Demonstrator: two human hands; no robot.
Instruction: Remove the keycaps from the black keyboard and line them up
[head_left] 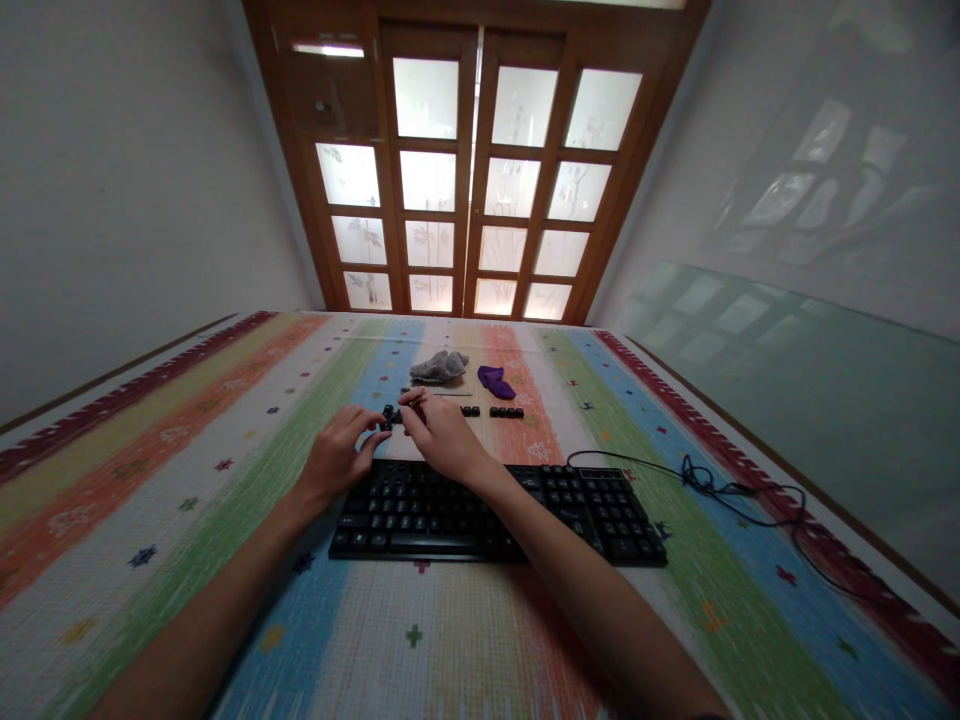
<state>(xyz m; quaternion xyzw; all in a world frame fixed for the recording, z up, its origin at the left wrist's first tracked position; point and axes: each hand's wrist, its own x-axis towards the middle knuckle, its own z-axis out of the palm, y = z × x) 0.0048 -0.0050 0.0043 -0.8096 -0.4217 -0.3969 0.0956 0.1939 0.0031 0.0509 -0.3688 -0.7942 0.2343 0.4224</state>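
A black keyboard (600, 505) lies on a striped, colourful mat (225, 420). Both my hands hover just beyond its far left edge. My left hand (337, 455) pinches a small black keycap (388, 415) between its fingertips. My right hand (442, 435) is closed round a thin stick-like tool (414, 402), its tip close to that keycap. Rows of loose black keycaps (506, 412) lie in a line on the mat just past my hands.
A grey cloth (439, 367) and a purple cloth (496, 380) lie farther back on the mat. The keyboard's black cable (720, 487) runs off to the right in loops. A wooden door with frosted panes (472, 170) stands behind; walls close both sides.
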